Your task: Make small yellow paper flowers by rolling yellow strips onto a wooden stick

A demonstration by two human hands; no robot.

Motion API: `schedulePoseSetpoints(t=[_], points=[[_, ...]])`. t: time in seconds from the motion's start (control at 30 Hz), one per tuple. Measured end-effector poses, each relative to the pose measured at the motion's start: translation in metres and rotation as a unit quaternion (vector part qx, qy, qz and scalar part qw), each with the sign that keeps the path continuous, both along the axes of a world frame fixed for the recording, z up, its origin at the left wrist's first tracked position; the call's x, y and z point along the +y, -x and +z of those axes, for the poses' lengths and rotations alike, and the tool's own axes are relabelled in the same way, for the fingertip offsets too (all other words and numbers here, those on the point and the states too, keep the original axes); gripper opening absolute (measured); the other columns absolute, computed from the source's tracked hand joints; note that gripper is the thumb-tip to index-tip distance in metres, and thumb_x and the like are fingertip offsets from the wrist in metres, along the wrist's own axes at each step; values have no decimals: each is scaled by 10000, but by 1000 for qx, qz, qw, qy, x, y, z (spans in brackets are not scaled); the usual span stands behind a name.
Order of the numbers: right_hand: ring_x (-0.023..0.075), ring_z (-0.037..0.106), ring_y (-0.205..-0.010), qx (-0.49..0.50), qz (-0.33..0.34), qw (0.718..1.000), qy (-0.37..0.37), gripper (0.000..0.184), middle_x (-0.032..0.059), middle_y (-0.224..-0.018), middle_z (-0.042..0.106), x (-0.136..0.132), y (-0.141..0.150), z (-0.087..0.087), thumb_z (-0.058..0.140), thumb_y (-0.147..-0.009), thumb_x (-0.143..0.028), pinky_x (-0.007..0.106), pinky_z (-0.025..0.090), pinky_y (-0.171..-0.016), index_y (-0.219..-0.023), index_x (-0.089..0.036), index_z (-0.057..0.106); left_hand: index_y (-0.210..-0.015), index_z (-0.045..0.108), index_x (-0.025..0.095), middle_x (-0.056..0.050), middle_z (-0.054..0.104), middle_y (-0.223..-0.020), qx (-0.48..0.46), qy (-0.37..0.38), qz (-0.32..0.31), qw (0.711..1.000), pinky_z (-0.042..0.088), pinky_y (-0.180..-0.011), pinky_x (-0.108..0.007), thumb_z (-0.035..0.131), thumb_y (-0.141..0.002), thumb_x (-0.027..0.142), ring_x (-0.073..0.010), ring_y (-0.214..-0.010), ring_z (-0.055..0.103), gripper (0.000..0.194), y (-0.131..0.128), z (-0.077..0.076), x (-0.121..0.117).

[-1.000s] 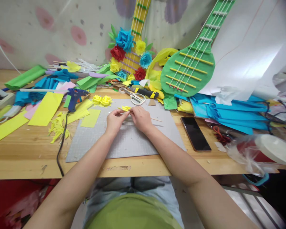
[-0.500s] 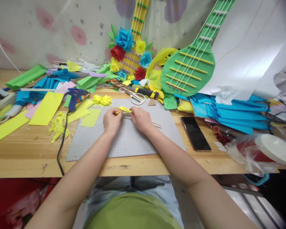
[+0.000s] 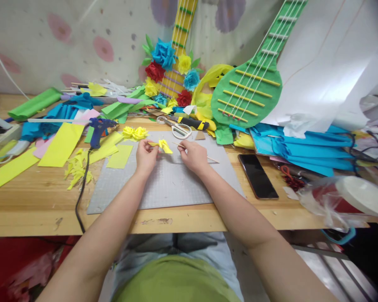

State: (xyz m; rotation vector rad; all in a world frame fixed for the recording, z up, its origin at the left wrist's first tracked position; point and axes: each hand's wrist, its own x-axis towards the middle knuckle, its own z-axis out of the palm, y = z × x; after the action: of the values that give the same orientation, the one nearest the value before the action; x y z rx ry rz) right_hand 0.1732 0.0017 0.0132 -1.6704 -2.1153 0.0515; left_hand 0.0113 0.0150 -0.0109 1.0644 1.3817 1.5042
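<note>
"Which step?"
"Shaping, I'd judge: my left hand (image 3: 147,157) pinches the yellow paper (image 3: 165,147) above the mat (image 3: 173,184), folds unclear from here; my right hand (image 3: 193,155) grips a stick (image 3: 213,160)."
"Next?"
"Calls for a light touch."

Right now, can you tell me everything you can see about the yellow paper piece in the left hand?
The yellow paper piece is small and bright, and looks like thin, soft craft paper. Its narrow end is pinched between the fingertips of the left hand; the other end spreads into a folded, pointed flap, tipped a little downward toward the right. It is held over the grey mat, and only the left hand seems to touch it. Its finer folds are too small to make out.
</note>
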Motion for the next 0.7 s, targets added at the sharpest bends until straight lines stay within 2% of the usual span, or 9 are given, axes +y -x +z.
schedulePoseSetpoints(t=[0.1,0.33,0.57,0.7], points=[[160,560,-832,9,15,1000,6,202,3,-860,655,-1,5,1,418,-826,-337,254,344,-646,-899,-239,580,-828,361,208,49,542,-692,-18,1,-25,1000,431,-447,-187,557,-601,181,-78,-509,550,301,-2,1,0],[161,562,-813,22,13,999,19,268,-2,-796,650,-5,7,2,418,-807,-436,258,358,-656,-837,-231,589,-819,337,209,49,544,-688,-5,4,-22,1000,422,-449,-169,550,-606,179,-77,-531,559,303,-2,-1,1],[163,558,-810,19,43,999,22,239,-7,-793,649,-9,18,3,475,-758,-439,258,367,-659,-813,-229,576,-852,344,208,45,543,-689,-1,8,-15,1000,420,-446,-172,541,-611,162,-81,-531,555,315,-4,-6,2],[178,572,-801,35,35,998,37,300,-2,-781,653,-10,23,2,484,-740,-473,274,380,-664,-903,-226,530,-841,361,203,45,538,-694,29,-1,-7,1000,399,-440,-157,545,-613,148,-58,-506,516,298,-5,-7,1]])
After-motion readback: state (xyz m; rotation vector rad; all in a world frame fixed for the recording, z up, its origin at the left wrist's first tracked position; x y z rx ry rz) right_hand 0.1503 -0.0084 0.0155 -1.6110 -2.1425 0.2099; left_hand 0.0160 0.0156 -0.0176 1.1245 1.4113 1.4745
